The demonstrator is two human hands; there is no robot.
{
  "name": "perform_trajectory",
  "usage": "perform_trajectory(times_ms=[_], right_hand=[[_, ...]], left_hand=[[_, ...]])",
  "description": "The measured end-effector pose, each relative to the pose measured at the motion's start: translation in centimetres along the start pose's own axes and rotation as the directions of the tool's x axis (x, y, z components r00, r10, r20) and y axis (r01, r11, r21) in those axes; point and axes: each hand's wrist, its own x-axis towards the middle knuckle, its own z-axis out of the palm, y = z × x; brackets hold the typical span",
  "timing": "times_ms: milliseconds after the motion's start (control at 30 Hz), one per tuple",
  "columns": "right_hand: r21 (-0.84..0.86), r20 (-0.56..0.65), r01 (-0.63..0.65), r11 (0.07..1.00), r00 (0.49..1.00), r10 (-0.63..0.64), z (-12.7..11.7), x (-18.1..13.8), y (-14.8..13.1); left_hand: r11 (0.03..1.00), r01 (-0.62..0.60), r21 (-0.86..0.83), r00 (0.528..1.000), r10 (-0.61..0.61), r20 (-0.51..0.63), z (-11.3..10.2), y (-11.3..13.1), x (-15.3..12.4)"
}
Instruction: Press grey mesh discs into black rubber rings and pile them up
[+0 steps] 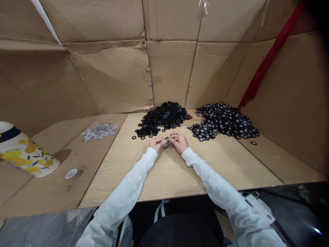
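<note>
- in the head view, your left hand (157, 144) and right hand (180, 142) met over the board (169, 183), fingertips of both pinching a small dark ring (167, 139); whether a disc sat in it was too small to tell.
- that pinch looked narrow, so uneven pressure could have made the piece spring away, perhaps into the pile of black rings (167, 116) just beyond at 12 o'clock, where it would have been hard to find.
- the pile of light-centred rings (223, 123) spread between 2 and 3 o'clock, its edge near the black one; a careless sweep of your right sleeve (221, 188) could have mixed them.
- the grey discs (99, 131) overlapped between 9 and 10 o'clock, well apart from your left hand; being thin, two might have clung together when picked up.
- a wide left reach could have knocked the flowered container (31, 154) at 9 o'clock.
</note>
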Motion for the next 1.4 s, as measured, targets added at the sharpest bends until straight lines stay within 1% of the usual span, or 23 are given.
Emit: perform_trajectory(times_ms=[167, 300, 400, 533, 633, 700, 800, 867, 1000, 1100, 1167, 1233, 1300, 1400], right_hand=[[-0.008, -0.015, 0.0, 1.0, 1.0, 0.0, -0.3, 0.1, -0.3], [-0.054, -0.018, -0.008, 0.999, 1.0, 0.007, -0.3, 0.2, -0.3], [-0.115, -0.024, 0.02, 0.993, 0.999, -0.023, -0.3, 0.1, -0.2], [-0.217, -0.049, 0.094, 0.972, 0.993, -0.107, -0.3, -0.1, -0.3], [-0.241, -0.076, 0.098, 0.966, 0.99, -0.12, -0.4, -0.1, -0.4], [-0.194, -0.056, 0.064, 0.979, 0.995, -0.076, -0.6, 0.0, -0.3], [-0.043, 0.068, 0.003, 0.999, 0.998, 0.0, -0.9, 0.3, 0.0], [0.041, 0.134, -0.038, 0.998, 0.99, 0.033, -1.1, 0.5, 0.2], [0.139, 0.166, -0.084, 0.987, 0.984, 0.06, -1.3, 0.6, 0.0], [0.23, 0.21, -0.129, 0.965, 0.974, 0.081, -1.6, 0.6, -0.4], [0.268, 0.207, -0.148, 0.952, 0.974, 0.093, -1.7, 0.6, -0.6], [0.294, 0.195, -0.157, 0.943, 0.976, 0.101, -1.8, 0.6, -0.7], [0.313, 0.202, -0.166, 0.935, 0.974, 0.105, -1.7, 0.5, -0.7], [0.33, 0.214, -0.162, 0.93, 0.972, 0.094, -1.3, 0.4, -0.6]], left_hand=[[1.0, -0.019, 0.008, 1.0, 0.018, 0.018, 0.0, 0.1, 0.0], [0.999, -0.027, 0.022, 0.999, 0.026, 0.042, 0.0, -0.1, 0.0], [0.994, -0.052, 0.095, 0.997, 0.046, 0.061, -0.2, -0.4, 0.1], [0.957, -0.153, 0.245, 0.988, 0.146, 0.045, -0.6, -0.9, 0.3], [0.935, -0.21, 0.287, 0.978, 0.206, 0.046, -0.7, -1.0, 0.4], [0.928, -0.229, 0.295, 0.973, 0.213, 0.085, -0.7, -0.9, 0.3], [0.921, -0.234, 0.311, 0.971, 0.202, 0.13, -0.6, -0.7, 0.2], [0.91, -0.223, 0.351, 0.974, 0.191, 0.124, -0.7, -0.6, 0.3], [0.873, -0.221, 0.435, 0.975, 0.191, 0.111, -0.8, -0.4, 0.5], [0.916, -0.175, 0.361, 0.979, 0.123, 0.162, -0.6, -0.1, 0.2], [0.955, -0.112, 0.276, 0.977, 0.055, 0.205, -0.4, 0.1, 0.0], [0.966, -0.089, 0.243, 0.972, 0.031, 0.233, -0.2, 0.2, -0.2], [0.953, -0.132, 0.273, 0.968, 0.064, 0.242, -0.1, 0.3, -0.3], [0.91, -0.229, 0.347, 0.962, 0.158, 0.223, 0.0, 0.5, -0.6]])
